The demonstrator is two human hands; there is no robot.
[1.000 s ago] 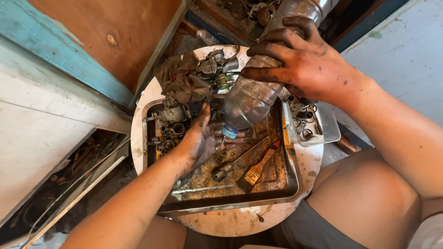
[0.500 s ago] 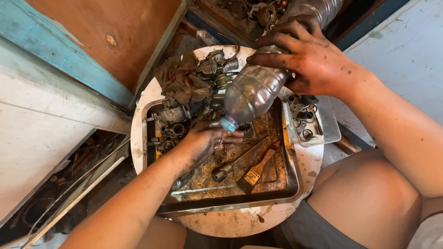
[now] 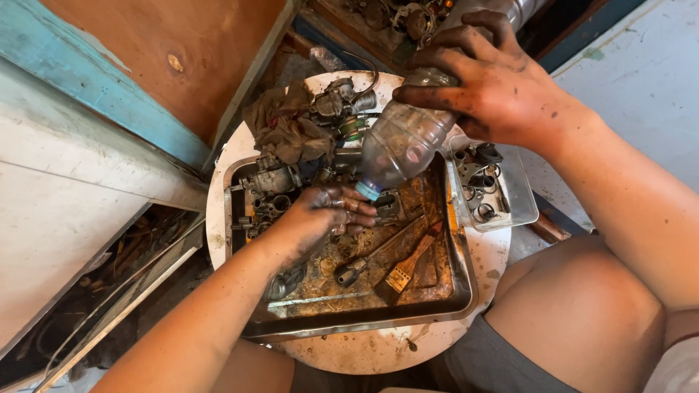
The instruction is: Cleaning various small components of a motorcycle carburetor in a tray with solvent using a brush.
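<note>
over tray [image 3: 466, 291] | right hand [image 3: 495, 87] grips tilted bottle [image 3: 400, 142] | left hand [image 3: 328, 215] cups small part

I see the right hand [image 3: 502, 87] gripping a clear plastic bottle [image 3: 404, 142], tilted neck-down over the metal tray [image 3: 466, 291]. The bottle's blue neck ring sits just above the left hand [image 3: 328, 215], which is cupped around a small metal part inside the tray. A brush [image 3: 411, 263] and a screwdriver [image 3: 364, 262] lie in the tray near the left hand. A brown rag [image 3: 287, 131] sits at the tray's far edge. A small clear box of parts [image 3: 510, 193] touches the tray's right side.
</note>
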